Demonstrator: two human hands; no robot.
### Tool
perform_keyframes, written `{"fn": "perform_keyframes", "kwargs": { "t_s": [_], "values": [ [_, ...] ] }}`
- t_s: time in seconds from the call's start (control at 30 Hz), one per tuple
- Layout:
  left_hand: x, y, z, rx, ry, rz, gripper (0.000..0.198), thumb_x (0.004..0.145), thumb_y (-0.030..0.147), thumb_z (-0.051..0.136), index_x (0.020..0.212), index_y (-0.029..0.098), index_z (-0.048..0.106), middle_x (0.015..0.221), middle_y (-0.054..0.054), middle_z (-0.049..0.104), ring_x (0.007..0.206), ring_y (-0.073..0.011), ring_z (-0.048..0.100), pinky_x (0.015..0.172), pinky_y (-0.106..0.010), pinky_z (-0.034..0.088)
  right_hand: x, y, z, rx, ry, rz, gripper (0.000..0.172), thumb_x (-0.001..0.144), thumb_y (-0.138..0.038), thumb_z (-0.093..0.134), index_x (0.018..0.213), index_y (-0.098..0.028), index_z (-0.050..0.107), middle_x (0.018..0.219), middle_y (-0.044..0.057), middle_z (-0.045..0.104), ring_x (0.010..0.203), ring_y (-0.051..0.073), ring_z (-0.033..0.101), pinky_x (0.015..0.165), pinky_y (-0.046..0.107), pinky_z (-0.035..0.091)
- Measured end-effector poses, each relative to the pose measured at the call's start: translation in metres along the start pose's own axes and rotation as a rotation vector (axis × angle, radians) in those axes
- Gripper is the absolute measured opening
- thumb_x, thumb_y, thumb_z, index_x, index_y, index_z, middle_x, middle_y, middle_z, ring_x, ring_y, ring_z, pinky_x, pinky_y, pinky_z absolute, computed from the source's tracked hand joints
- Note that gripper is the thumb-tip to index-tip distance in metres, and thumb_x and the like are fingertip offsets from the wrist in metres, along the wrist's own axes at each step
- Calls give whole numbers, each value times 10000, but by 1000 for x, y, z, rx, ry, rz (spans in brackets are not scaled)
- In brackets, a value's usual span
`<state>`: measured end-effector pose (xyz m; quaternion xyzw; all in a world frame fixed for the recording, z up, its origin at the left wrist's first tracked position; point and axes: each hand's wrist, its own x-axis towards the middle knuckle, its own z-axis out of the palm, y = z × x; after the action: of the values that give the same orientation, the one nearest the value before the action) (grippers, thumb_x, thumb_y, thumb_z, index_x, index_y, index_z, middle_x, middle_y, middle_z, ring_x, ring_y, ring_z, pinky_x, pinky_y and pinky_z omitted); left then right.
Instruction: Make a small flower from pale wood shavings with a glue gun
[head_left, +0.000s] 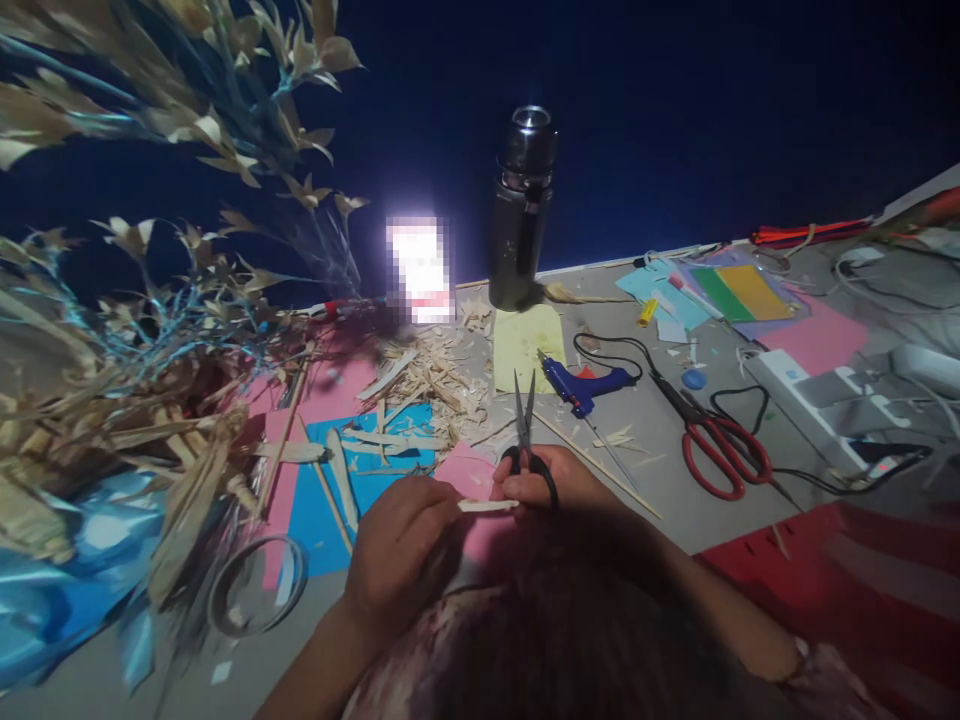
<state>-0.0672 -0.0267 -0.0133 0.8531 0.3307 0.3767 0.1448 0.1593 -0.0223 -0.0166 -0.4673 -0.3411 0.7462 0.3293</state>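
My left hand is closed around one end of a thin pale strip of dried leaf, held level over a pink paper sheet. My right hand grips the black handles of small black scissors, whose blades point away from me, slightly apart. The fingers of my right hand also touch the strip's other end. Both hands hover just above the grey table.
A pile of straw shavings lies beyond my hands on blue and pink paper. A blue glue gun, red-handled scissors, a dark flask, a white power strip and a straw-leaf bouquet surround them.
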Motion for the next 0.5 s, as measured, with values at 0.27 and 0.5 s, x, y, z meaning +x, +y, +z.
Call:
{"fn": "perform_keyframes", "kwargs": {
  "t_s": [0.27,0.5],
  "values": [
    [4,8,16,-595,175,-757,128,874,248,691,1000,236,676,871,-54,730,779,-209,669,711,-333,521,3,4,6,43,85,-95,238,653,-280,819,744,-165,631,531,-73,492,473,66,358,453,205,251],
    [20,17,29,-1293,107,-1143,218,796,310,780,730,170,626,556,23,580,485,-96,457,548,-249,386,2,2,13,56,86,-113,299,636,-272,856,788,-181,616,541,-63,552,459,78,421,470,209,290]
  ]
}}
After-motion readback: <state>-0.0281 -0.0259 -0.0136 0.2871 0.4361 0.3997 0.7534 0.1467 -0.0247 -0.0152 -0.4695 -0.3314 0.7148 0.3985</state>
